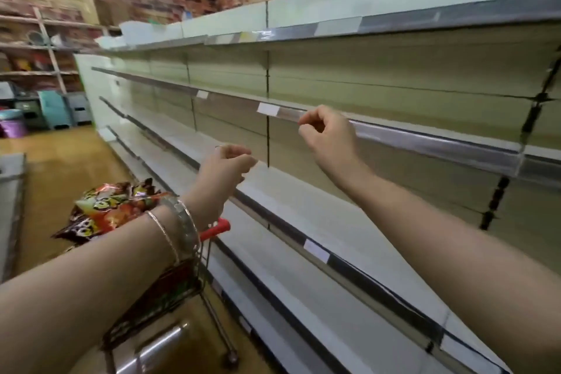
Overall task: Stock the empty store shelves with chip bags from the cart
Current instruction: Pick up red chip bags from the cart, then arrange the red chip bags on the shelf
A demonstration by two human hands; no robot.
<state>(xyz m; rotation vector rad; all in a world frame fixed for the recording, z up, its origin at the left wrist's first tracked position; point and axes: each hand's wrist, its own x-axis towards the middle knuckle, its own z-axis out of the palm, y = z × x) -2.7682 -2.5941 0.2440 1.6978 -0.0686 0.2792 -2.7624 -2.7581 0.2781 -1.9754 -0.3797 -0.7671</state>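
Note:
Both my arms reach toward the empty cream shelves. My left hand, with bracelets on its wrist, hovers over the front edge of a middle shelf, fingers loosely curled and holding nothing. My right hand is higher, just in front of the clear price rail of the shelf above. Its fingers are loosely curled, its thumb near the index finger, with nothing visible in it. Red and orange chip bags are piled in the wire cart below my left forearm. The cart's red handle is close to the shelving.
The shelving runs from far left to near right, with several bare tiers and white price tags. The aisle has a wooden floor. A grey unit edge stands at left. Stocked racks and bins stand at the aisle's far end.

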